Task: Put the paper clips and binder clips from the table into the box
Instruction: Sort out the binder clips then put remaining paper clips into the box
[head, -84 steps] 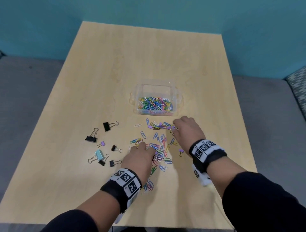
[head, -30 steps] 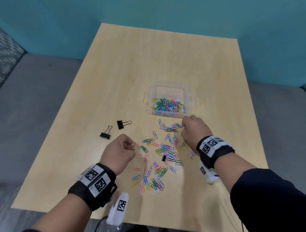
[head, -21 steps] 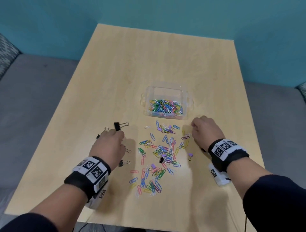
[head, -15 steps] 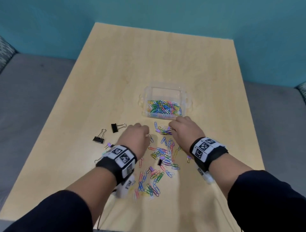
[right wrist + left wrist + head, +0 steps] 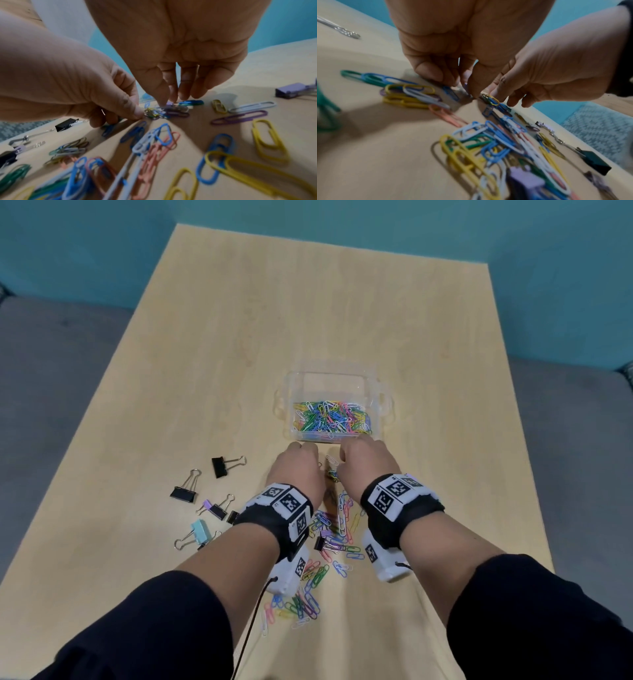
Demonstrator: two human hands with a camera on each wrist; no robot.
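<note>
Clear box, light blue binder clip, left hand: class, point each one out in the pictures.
clear box (image 5: 376,386), head view, far right rim corner.
light blue binder clip (image 5: 200,530), head view, clip body.
left hand (image 5: 296,474), head view, back of hand.

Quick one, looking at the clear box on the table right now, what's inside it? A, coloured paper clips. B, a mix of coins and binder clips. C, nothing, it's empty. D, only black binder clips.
A: the head view shows the clear box holding a layer of coloured paper clips, while the binder clips lie on the table to its left.
</note>
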